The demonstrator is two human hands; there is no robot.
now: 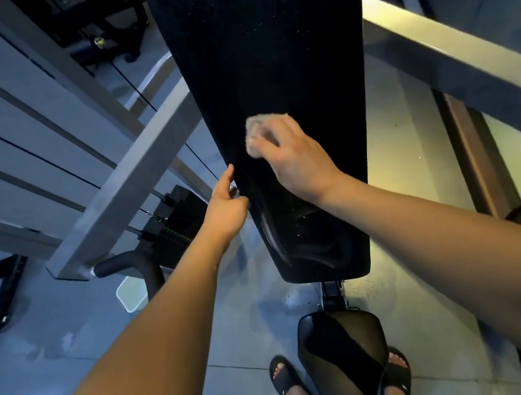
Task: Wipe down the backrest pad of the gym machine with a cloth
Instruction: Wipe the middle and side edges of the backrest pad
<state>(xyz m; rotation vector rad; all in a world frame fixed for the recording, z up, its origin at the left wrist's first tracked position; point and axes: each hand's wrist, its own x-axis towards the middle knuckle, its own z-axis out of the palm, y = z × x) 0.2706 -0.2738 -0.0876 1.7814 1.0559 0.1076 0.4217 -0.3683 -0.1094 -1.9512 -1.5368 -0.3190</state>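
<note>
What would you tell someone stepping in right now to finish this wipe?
Right hand: pressing a balled cloth against the pad, about mid-height.
Left hand: open, resting on the pad's left edge.
Done: smear marks low on the pad suggest wiping there.
Left: specks dot the upper pad; wipe upward, then both edges.
The seat is below, not part of this job.

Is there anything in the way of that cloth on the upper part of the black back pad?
Nothing visible. The right hand presses the cloth on the backrest pad, whose surface above it is bare apart from pale specks. The left hand is at the pad's left edge, lower down, out of that path.
</note>
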